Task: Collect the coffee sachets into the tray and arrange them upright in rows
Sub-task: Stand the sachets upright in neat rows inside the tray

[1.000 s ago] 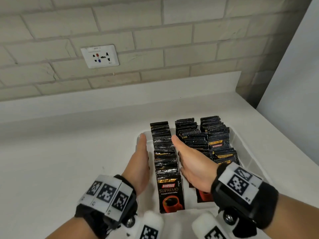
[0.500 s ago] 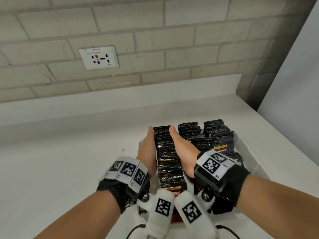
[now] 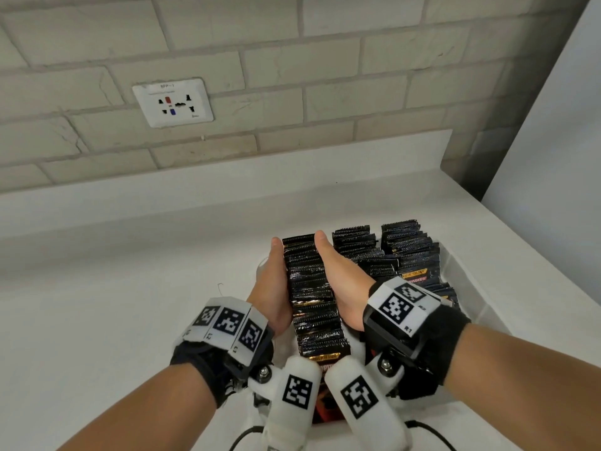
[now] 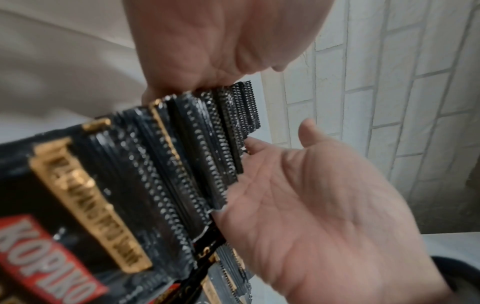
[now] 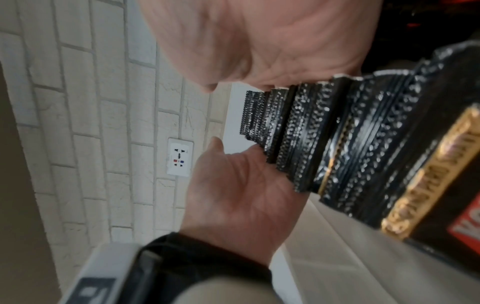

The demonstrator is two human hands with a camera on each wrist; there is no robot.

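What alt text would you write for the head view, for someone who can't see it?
Two flat hands, the left hand and right hand, press either side of the left row of sachets standing upright in a white tray. Two more rows fill the tray to the right. It sits on a white counter below a brick wall with a socket.

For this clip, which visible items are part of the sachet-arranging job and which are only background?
Part of the job:
- left row of black coffee sachets, pressed between both flat hands
- two other sachet rows
- clear plastic tray
- left hand
- right hand

Background:
- white wall socket
- white countertop
- pale brick wall
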